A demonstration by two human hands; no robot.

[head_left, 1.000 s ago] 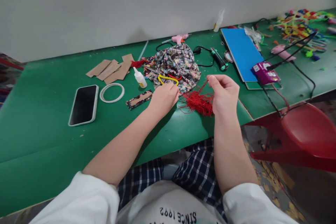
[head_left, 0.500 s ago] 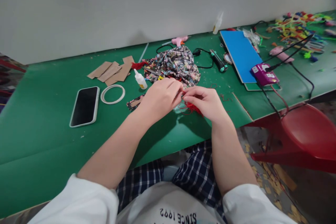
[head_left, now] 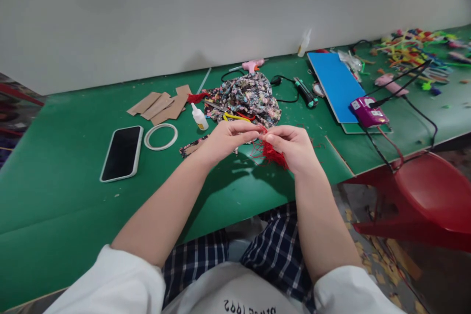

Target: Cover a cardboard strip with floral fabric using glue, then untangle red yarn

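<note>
Both hands meet over a red thread tassel (head_left: 274, 155) above the green table. My left hand (head_left: 232, 141) pinches the tassel's top end between thumb and fingers. Just beside it, my right hand (head_left: 290, 146) is closed on the same top part, with loose strands hanging below. Behind the hands lies a crumpled floral cloth (head_left: 253, 95), with yellow-and-red-handled scissors (head_left: 235, 117) on its front edge. A floral-covered strip (head_left: 191, 147) lies partly under my left wrist. Near it stands a small white glue bottle (head_left: 199, 117).
To the left are a phone (head_left: 122, 153), a white ring (head_left: 161, 137) and cardboard pieces (head_left: 162, 107). A second red tassel (head_left: 197, 97) lies by the cloth. A pink glue gun (head_left: 253, 65), a utility knife (head_left: 306, 92), a blue board (head_left: 336, 86) and a purple power box (head_left: 369, 112) sit farther back and right.
My left hand has turned and its fingers have straightened, showing the tassel's top. More of the red strands and the scissors' handles are visible. The view has shifted slightly.
</note>
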